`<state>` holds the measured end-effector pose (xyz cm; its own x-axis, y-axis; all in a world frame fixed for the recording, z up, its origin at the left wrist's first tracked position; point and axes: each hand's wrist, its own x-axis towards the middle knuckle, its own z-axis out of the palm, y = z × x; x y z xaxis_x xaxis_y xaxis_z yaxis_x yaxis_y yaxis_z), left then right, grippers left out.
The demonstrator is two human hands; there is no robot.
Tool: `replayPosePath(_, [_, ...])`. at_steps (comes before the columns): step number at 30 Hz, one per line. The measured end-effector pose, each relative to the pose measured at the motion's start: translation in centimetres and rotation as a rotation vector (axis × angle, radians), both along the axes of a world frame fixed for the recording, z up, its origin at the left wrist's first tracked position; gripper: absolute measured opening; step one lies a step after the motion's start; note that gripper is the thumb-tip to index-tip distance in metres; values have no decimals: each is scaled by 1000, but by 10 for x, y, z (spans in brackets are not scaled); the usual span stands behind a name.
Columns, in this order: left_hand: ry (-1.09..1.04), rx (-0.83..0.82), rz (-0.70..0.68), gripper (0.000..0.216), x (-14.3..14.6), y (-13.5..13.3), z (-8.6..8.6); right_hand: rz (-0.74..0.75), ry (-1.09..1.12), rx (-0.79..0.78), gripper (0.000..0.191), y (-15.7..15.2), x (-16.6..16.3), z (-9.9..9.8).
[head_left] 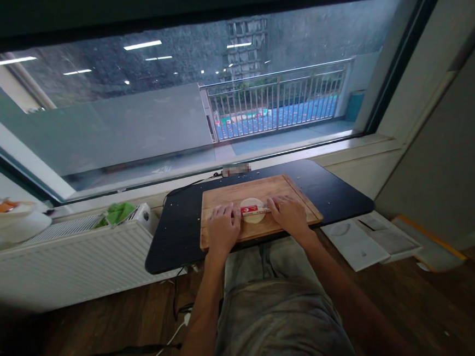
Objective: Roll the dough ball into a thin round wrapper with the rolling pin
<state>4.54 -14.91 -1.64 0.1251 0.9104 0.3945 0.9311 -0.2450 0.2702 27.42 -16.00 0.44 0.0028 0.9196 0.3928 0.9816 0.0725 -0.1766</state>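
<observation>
A flat, pale round of dough (pixel 254 218) lies on a wooden cutting board (pixel 258 186). Across it runs a rolling pin (pixel 249 210) with a red and white label. My left hand (pixel 223 223) is curled over the pin's left end, and my right hand (pixel 288 212) covers the right end. Both sets of fingers are bent down onto the pin, so its two ends are hidden beneath them. The board rests on a small black table (pixel 337 195) in front of my lap.
A blurred box-shaped item (pixel 236 170) with a black cable sits at the table's back edge. To the left, a white radiator (pixel 103 254) carries a green cloth (pixel 120 212). White boxes (pixel 358 245) lie low on the right. A large window (pixel 134 126) stands behind the table.
</observation>
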Motion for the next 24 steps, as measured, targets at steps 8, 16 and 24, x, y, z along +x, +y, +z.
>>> replayPosePath(8, [-32, 25, -8, 51, -1, -11, -8, 11, 30, 33, 43, -8, 0, -7])
replayPosePath(16, [-2, -32, -12, 48, 4, 7, 4, -26, -27, -49, 49, 14, -3, 8])
replayPosePath(24, [-3, -37, 14, 46, 6, 7, 9, -26, -28, -58, 49, 17, -2, 9])
